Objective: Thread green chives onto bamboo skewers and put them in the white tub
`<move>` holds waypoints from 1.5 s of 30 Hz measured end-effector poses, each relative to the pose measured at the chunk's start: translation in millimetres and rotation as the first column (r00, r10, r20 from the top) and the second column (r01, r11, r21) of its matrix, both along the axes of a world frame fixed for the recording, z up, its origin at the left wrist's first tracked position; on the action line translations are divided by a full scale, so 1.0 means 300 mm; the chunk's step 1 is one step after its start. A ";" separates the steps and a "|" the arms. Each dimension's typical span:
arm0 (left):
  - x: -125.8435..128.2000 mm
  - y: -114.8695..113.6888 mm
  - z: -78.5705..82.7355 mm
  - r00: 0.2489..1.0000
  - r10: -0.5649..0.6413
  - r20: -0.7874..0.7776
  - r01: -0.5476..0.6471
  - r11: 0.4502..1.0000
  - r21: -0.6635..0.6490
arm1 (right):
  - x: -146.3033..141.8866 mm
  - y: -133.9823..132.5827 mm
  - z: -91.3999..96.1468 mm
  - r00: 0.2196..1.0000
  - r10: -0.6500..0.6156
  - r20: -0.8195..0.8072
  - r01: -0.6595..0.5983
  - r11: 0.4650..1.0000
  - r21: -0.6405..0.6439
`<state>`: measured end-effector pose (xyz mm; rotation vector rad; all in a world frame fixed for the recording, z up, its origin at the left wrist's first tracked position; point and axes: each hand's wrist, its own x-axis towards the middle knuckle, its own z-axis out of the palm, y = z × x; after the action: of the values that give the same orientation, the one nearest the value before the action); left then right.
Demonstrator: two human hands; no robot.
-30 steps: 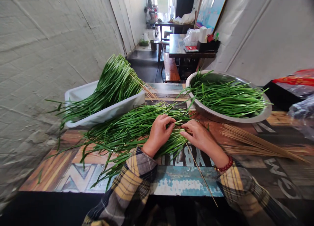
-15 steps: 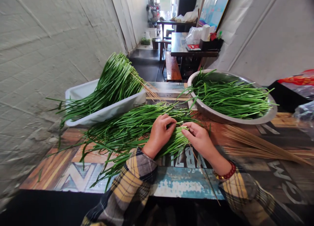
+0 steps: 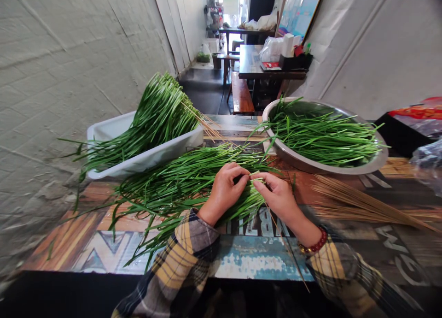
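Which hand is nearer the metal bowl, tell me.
Right. The right hand is on the near side of the metal bowl; the left hand is farther off, to the bowl's left.

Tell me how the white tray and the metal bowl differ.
The white tray is long with straight sides; the metal bowl is rounded. The tray's greens rise well above its rim, with thin sticks jutting out; the bowl's greens lie lower, with no sticks visible. Both hold greens on the patterned table.
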<state>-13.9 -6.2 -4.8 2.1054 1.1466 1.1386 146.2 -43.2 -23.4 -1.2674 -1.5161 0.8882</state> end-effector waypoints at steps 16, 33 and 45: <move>-0.005 0.003 -0.003 1.000 -0.004 0.013 0.004 1.000 -0.003 | -0.002 0.002 0.002 1.000 0.000 -0.027 0.000 1.000 0.004; -0.008 0.002 0.006 0.999 -0.047 -0.005 0.047 0.998 -0.036 | 0.007 0.008 -0.018 0.999 -0.006 -0.051 0.004 0.999 -0.039; -0.009 0.002 0.003 0.998 -0.062 -0.029 0.061 0.998 -0.024 | 0.008 0.015 -0.031 0.996 0.034 -0.081 -0.036 0.999 -0.025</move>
<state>-16.5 -5.7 -3.8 2.1317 1.0954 1.0649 148.7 -38.7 -32.6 -1.2135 -1.4713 0.9735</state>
